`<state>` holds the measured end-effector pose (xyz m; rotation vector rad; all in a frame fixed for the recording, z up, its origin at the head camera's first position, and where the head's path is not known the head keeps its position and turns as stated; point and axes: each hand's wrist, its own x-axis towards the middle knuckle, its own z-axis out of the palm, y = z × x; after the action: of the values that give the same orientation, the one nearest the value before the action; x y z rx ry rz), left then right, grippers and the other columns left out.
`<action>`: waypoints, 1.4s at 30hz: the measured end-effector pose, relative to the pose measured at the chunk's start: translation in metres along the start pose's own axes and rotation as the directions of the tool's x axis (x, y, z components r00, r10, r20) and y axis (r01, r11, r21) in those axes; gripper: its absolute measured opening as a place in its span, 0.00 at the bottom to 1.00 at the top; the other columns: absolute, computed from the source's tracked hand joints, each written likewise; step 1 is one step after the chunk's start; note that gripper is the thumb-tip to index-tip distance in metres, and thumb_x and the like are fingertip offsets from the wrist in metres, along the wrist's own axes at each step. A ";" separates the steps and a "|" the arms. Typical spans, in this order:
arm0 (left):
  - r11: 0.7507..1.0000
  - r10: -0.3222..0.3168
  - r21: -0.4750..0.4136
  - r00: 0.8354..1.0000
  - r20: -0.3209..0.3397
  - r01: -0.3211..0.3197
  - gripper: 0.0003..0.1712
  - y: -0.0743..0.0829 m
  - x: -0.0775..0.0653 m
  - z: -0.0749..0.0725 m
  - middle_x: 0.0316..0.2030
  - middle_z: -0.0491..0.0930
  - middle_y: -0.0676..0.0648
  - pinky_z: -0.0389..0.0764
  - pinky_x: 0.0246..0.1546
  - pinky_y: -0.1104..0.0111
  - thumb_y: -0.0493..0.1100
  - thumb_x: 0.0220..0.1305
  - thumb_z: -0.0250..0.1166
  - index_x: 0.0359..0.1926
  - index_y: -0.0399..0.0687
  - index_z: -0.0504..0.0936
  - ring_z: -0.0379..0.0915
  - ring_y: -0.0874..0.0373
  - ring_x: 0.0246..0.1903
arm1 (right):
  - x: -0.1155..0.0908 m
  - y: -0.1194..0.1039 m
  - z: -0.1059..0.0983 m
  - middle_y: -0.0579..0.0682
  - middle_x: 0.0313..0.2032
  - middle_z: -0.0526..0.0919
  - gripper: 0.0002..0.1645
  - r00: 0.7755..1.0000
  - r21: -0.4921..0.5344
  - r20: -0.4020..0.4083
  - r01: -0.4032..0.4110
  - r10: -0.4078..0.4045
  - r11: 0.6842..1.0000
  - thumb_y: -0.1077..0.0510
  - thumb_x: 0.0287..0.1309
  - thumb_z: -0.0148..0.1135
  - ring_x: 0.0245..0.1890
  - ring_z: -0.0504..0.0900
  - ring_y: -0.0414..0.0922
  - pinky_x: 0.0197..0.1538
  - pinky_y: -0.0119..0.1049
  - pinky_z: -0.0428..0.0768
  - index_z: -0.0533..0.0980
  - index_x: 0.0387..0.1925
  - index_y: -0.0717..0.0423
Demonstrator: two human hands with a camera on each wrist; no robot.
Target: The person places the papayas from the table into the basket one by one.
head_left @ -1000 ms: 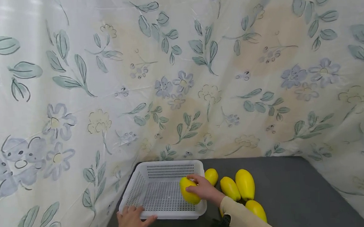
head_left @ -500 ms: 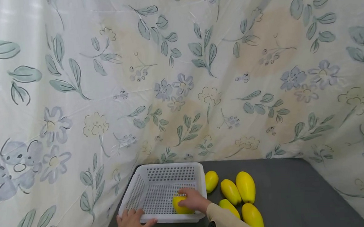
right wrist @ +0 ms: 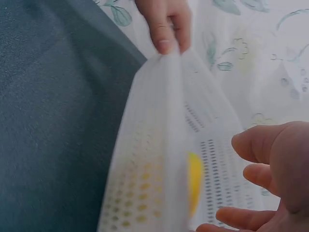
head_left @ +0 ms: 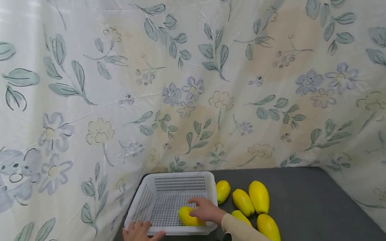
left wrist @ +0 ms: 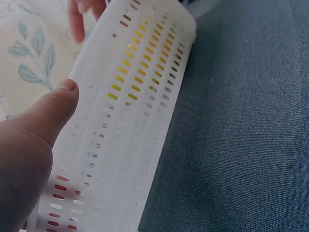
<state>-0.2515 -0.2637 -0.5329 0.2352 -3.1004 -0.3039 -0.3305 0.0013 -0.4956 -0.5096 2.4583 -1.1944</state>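
Note:
A white perforated plastic basket (head_left: 181,231) stands on the dark table, its front rim gripped near the left corner by my left hand (head_left: 137,236). In the left wrist view the thumb (left wrist: 58,108) lies on the near side of the wall. A yellow mango-like fruit (head_left: 186,215) lies inside at the basket's front right. My right hand (head_left: 207,209) is just over it in the head view, partly covering it. Seen from the right wrist, the fingers of that hand (right wrist: 275,169) are spread, with a gap between them and the fruit (right wrist: 194,181).
Several more yellow fruits lie on the table to the right of the basket, among them a fruit (head_left: 223,191) by its wall and a larger fruit (head_left: 259,197). A floral curtain (head_left: 191,81) hangs behind the dark tabletop (head_left: 311,205).
My right hand has lowered the yellow fruit into the basket and its fingers have loosened from it. The left hand keeps its place on the rim.

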 end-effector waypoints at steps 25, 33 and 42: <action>1.000 0.005 -0.010 1.000 0.013 -0.005 0.49 -0.002 0.005 0.004 0.35 0.77 0.43 0.59 0.49 0.31 0.86 0.41 0.54 0.39 0.47 0.81 0.68 0.40 0.43 | -0.130 0.106 -0.187 0.70 0.61 0.71 0.40 0.922 0.097 -0.335 -0.172 0.195 0.980 0.41 0.62 0.61 0.52 0.79 0.61 0.41 0.51 0.84 0.64 0.68 0.58; 1.000 0.011 -0.023 0.998 0.059 -0.010 0.52 -0.007 0.008 -0.001 0.39 0.79 0.41 0.56 0.50 0.29 0.88 0.40 0.52 0.42 0.47 0.82 0.67 0.37 0.46 | -0.170 0.145 -0.224 0.74 0.64 0.65 0.46 0.896 0.195 -0.333 -0.239 0.293 0.951 0.38 0.66 0.55 0.56 0.75 0.67 0.44 0.51 0.84 0.54 0.72 0.64; 1.000 0.018 -0.021 0.998 0.067 -0.016 0.53 -0.006 0.007 0.000 0.39 0.79 0.39 0.57 0.48 0.32 0.87 0.41 0.52 0.43 0.45 0.81 0.67 0.36 0.47 | -0.180 0.145 -0.227 0.75 0.65 0.63 0.48 0.893 0.216 -0.322 -0.254 0.315 0.943 0.37 0.66 0.54 0.58 0.74 0.67 0.45 0.51 0.83 0.52 0.72 0.64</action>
<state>-0.2578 -0.2707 -0.5341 0.2020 -3.1622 -0.3505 -0.3026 0.3211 -0.4513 0.1294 2.5665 -1.4489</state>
